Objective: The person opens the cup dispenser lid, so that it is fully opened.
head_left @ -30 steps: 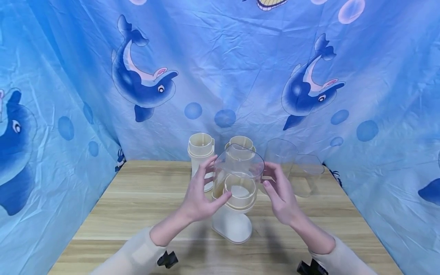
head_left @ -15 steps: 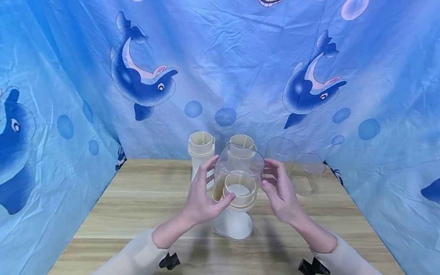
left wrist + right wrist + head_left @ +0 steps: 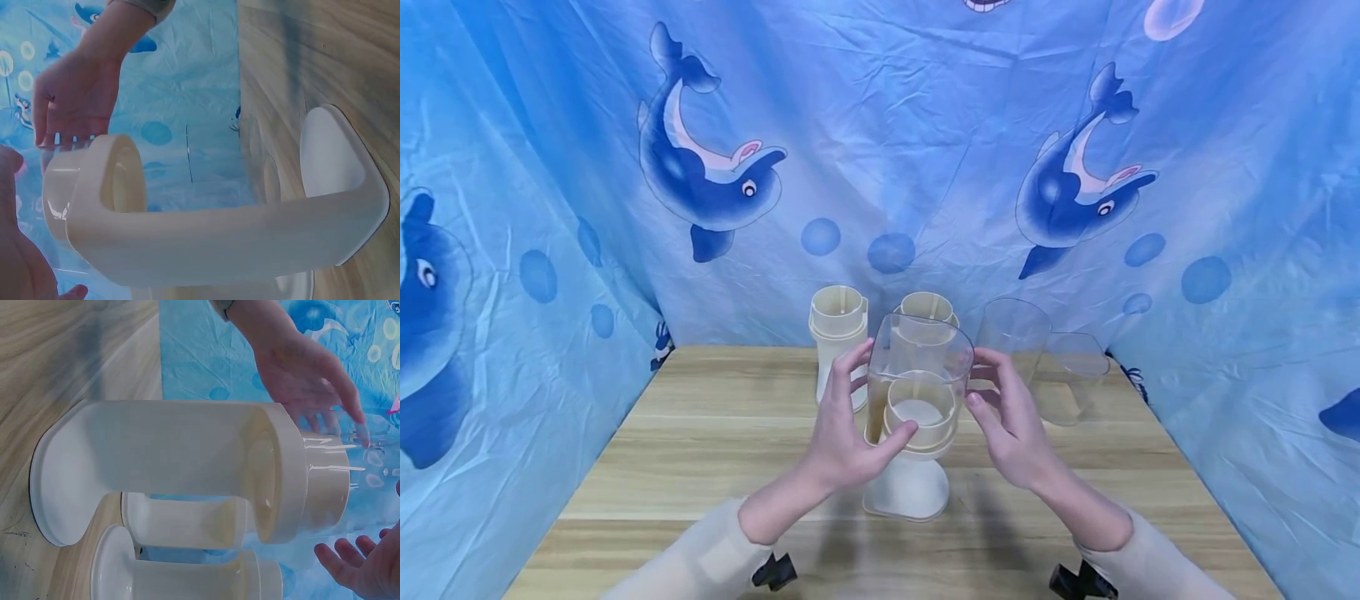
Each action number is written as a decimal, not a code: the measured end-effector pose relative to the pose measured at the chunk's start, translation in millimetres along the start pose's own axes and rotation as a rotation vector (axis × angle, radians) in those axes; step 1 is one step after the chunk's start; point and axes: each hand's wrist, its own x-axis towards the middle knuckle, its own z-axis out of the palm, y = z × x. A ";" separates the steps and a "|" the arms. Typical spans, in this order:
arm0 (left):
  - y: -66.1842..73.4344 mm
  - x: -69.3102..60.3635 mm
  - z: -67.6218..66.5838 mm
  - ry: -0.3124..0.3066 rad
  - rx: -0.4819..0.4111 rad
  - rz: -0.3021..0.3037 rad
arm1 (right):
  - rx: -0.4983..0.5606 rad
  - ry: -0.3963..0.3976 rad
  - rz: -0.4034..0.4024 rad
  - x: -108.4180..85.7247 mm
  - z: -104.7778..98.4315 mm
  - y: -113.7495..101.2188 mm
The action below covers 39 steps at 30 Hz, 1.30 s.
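Both hands hold a clear plastic canister (image 3: 921, 354) in the head view, its open rim upward. Its lower part surrounds the neck of a cream dispenser stand (image 3: 906, 492), which stands upright on the table; whether it is fully seated cannot be told. My left hand (image 3: 850, 437) grips the left side, its thumb across the front. On the right side, my right hand (image 3: 1015, 429) curls its fingers behind the wall, thumb near the side. In the right wrist view the stand's arm (image 3: 181, 447) and foot show, with fingertips beside the transparent wall.
Two similar cream stands, one at the left (image 3: 838, 333) and one behind the canister (image 3: 925, 307), stand towards the back. Two more clear canisters (image 3: 1013, 329) are at the back right of the wooden table (image 3: 715, 450). A blue dolphin-print curtain (image 3: 880, 150) encloses the table.
The canister has turned slightly between the hands, and the left thumb has shifted a little right across its front. The stand's foot has turned slightly too. Both hands keep their hold.
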 end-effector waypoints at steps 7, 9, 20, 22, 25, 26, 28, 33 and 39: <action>3.3 -2.9 6.7 0.004 -0.010 -0.017 | -0.003 0.000 -0.001 0.7 0.7 -1.5; 4.2 -4.3 9.4 0.021 0.001 -0.014 | -0.008 -0.004 0.009 1.1 0.5 -1.3; -2.5 -4.1 11.1 0.039 -0.017 0.003 | -0.005 0.013 0.024 0.9 -1.5 -0.7; -1.8 -4.7 12.6 0.036 -0.013 0.005 | -0.010 0.012 0.031 1.3 -1.6 -1.0; -2.6 -5.1 13.6 0.042 -0.009 0.023 | -0.011 0.018 0.036 3.6 -2.8 -0.3; -4.0 -5.3 13.1 0.040 -0.013 0.026 | -0.006 0.022 0.034 6.0 -3.8 -0.1; -9.0 -6.1 10.8 0.024 -0.026 0.028 | 0.007 0.028 0.021 13.9 -7.0 -0.7; -31.5 -10.6 3.3 -0.092 -0.089 -0.019 | -0.003 -0.035 -0.015 47.9 -18.3 -12.1; -54.6 -12.0 1.1 -0.189 -0.202 0.007 | -0.160 -0.249 -0.083 85.4 -17.5 -32.5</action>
